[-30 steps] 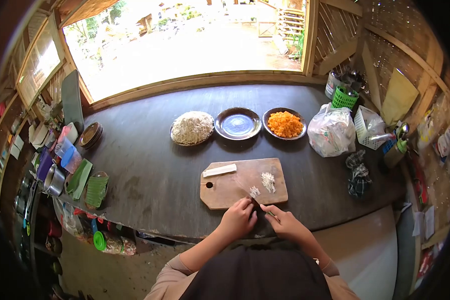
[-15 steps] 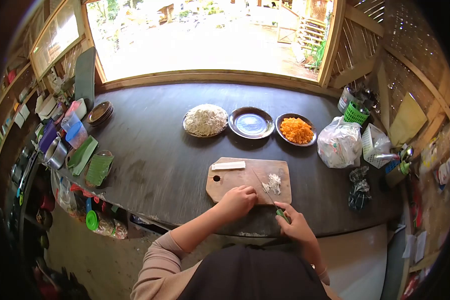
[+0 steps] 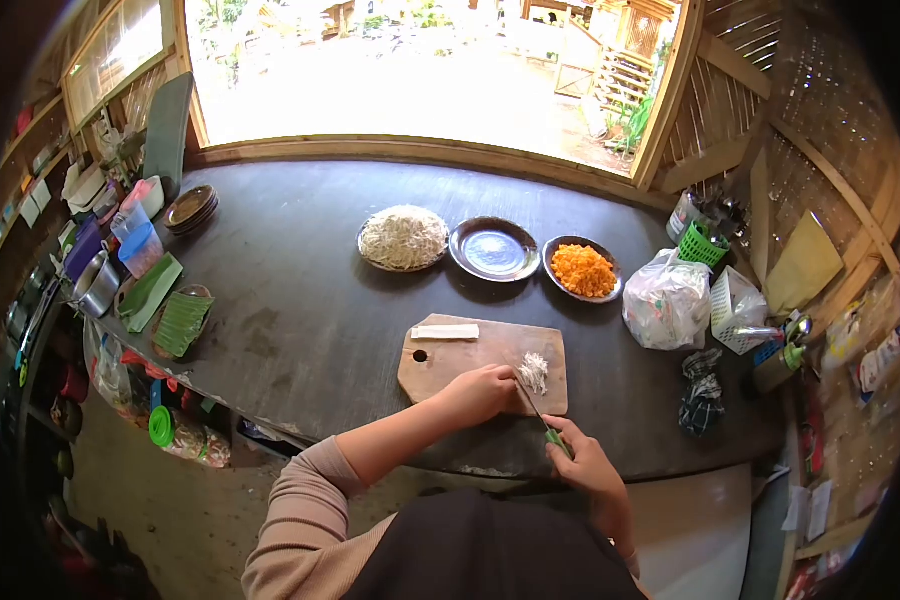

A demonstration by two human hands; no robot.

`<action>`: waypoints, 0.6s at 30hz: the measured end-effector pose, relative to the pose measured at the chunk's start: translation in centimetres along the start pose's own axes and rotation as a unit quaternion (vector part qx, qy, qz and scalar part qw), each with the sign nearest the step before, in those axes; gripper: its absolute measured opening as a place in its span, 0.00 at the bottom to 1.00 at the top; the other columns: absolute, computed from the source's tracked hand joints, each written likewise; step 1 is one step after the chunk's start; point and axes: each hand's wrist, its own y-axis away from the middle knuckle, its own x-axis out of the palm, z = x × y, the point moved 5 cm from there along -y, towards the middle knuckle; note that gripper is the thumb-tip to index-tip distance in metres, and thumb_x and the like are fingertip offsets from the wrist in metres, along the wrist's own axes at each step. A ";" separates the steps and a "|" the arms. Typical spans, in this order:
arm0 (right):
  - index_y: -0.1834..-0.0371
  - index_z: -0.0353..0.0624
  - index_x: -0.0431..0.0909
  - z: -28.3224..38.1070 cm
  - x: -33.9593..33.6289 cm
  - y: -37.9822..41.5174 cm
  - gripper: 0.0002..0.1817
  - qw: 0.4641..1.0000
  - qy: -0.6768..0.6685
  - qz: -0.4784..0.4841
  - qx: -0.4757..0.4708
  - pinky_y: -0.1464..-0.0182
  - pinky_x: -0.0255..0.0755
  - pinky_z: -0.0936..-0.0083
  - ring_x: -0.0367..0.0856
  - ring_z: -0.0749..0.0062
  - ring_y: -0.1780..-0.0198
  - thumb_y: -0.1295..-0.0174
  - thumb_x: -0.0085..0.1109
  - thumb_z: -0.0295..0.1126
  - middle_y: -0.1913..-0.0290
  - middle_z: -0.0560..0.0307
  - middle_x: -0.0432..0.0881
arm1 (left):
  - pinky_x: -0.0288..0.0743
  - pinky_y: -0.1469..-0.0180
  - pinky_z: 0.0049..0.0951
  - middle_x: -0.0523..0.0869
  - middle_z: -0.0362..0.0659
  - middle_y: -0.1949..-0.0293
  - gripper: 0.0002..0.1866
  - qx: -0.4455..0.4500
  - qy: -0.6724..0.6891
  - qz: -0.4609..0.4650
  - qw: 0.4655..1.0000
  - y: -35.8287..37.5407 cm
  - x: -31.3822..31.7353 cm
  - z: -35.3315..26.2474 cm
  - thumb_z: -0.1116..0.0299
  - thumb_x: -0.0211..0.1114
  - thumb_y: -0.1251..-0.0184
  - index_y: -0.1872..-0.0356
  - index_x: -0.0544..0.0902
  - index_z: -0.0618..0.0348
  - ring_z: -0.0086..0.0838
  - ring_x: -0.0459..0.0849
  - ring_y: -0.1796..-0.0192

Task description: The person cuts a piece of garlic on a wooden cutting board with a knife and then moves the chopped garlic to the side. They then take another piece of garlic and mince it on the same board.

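Note:
My right hand (image 3: pixel 588 462) grips the green handle of a knife (image 3: pixel 532 404) at the front right of a wooden cutting board (image 3: pixel 440 374). The narrow blade points up and left, its tip end beside the fingers of my left hand (image 3: pixel 482 392). Those fingers are curled down on the board, and whatever they hold is hidden beneath them. A small heap of fine white shreds (image 3: pixel 534 373) lies just right of the blade. Near the board's far left edge rests a pale white block-like strip (image 3: pixel 445 332), above the board's round hole.
Behind the board stand a plate of white shreds (image 3: pixel 403 236), an empty dark-rimmed plate (image 3: pixel 494 250) and a plate of chopped orange food (image 3: pixel 583 271). A white plastic bag (image 3: pixel 668 302) and baskets are at right. Green leaf pieces (image 3: pixel 182 322) and a metal pot (image 3: pixel 98 286) sit left.
The knife has shifted from across the white shreds to beside my left fingers. The shreds now sit in a tighter heap. My head view has turned slightly, moving the scene left.

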 end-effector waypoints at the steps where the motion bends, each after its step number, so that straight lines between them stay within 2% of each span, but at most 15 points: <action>1: 0.31 0.47 0.69 -0.2 0.1 0.0 0.24 1.000 0.001 -0.001 0.001 0.68 0.76 0.73 0.80 0.74 0.76 0.32 0.54 0.29 0.71 0.54 0.80 | 0.77 0.45 0.27 0.84 0.39 0.61 0.08 0.001 0.001 -0.002 1.000 0.1 0.4 0.0 0.71 0.61 0.41 0.64 0.86 0.60 0.29 0.81 0.51; 3: 0.30 0.48 0.69 -0.7 0.2 -0.2 0.25 1.000 0.000 -0.028 0.010 0.66 0.77 0.73 0.80 0.74 0.75 0.31 0.53 0.29 0.69 0.52 0.82 | 0.76 0.46 0.26 0.83 0.36 0.62 0.07 -0.017 0.052 -0.108 0.993 0.7 0.4 0.3 0.70 0.63 0.42 0.66 0.86 0.60 0.28 0.80 0.51; 6: 0.30 0.48 0.68 0.2 0.5 0.3 0.25 0.998 -0.009 -0.060 0.023 0.65 0.76 0.74 0.80 0.74 0.74 0.31 0.53 0.29 0.67 0.51 0.83 | 0.76 0.46 0.28 0.83 0.36 0.63 0.06 -0.041 0.119 -0.162 0.979 1.1 0.6 0.6 0.70 0.63 0.41 0.66 0.85 0.59 0.28 0.80 0.51; 10: 0.30 0.48 0.69 -0.2 1.1 0.5 0.24 0.999 0.002 -0.047 0.021 0.63 0.76 0.72 0.82 0.70 0.72 0.30 0.53 0.29 0.64 0.47 0.84 | 0.77 0.47 0.31 0.83 0.38 0.61 0.06 -0.045 0.131 -0.150 0.979 1.2 0.2 0.2 0.71 0.63 0.40 0.65 0.84 0.59 0.31 0.81 0.52; 12: 0.32 0.47 0.70 -0.6 1.3 0.3 0.24 0.997 0.030 -0.062 -0.019 0.61 0.76 0.69 0.83 0.61 0.69 0.31 0.55 0.29 0.62 0.42 0.84 | 0.77 0.47 0.34 0.84 0.40 0.58 0.07 -0.101 0.172 -0.175 0.964 1.6 0.1 0.4 0.71 0.64 0.41 0.62 0.84 0.59 0.34 0.82 0.53; 13: 0.32 0.47 0.70 -0.5 1.3 0.3 0.24 0.997 0.031 -0.062 -0.019 0.61 0.76 0.69 0.83 0.61 0.69 0.31 0.55 0.29 0.62 0.42 0.84 | 0.77 0.47 0.34 0.84 0.40 0.58 0.07 -0.102 0.173 -0.175 0.964 1.6 0.1 0.3 0.71 0.64 0.41 0.62 0.84 0.59 0.34 0.82 0.53; 15: 0.34 0.44 0.72 0.1 1.3 0.4 0.23 0.996 0.042 -0.073 -0.031 0.55 0.77 0.65 0.85 0.49 0.62 0.33 0.57 0.28 0.58 0.36 0.83 | 0.77 0.47 0.35 0.84 0.42 0.57 0.08 -0.108 0.161 -0.172 0.966 1.7 0.1 0.2 0.71 0.65 0.42 0.61 0.84 0.58 0.36 0.83 0.53; 16: 0.34 0.44 0.72 -0.2 1.4 0.3 0.23 0.996 0.042 -0.073 -0.031 0.55 0.77 0.65 0.85 0.49 0.62 0.33 0.57 0.28 0.58 0.36 0.83 | 0.77 0.47 0.35 0.84 0.42 0.57 0.08 -0.107 0.162 -0.173 0.966 1.7 0.2 0.2 0.71 0.65 0.42 0.61 0.84 0.58 0.36 0.83 0.53; 18: 0.35 0.41 0.74 -0.4 1.6 0.2 0.23 0.989 0.069 -0.094 -0.086 0.51 0.76 0.63 0.84 0.43 0.55 0.34 0.58 0.28 0.55 0.34 0.83 | 0.75 0.45 0.34 0.84 0.40 0.53 0.10 -0.118 0.166 -0.160 0.966 1.6 0.5 0.2 0.69 0.61 0.41 0.59 0.84 0.56 0.35 0.81 0.49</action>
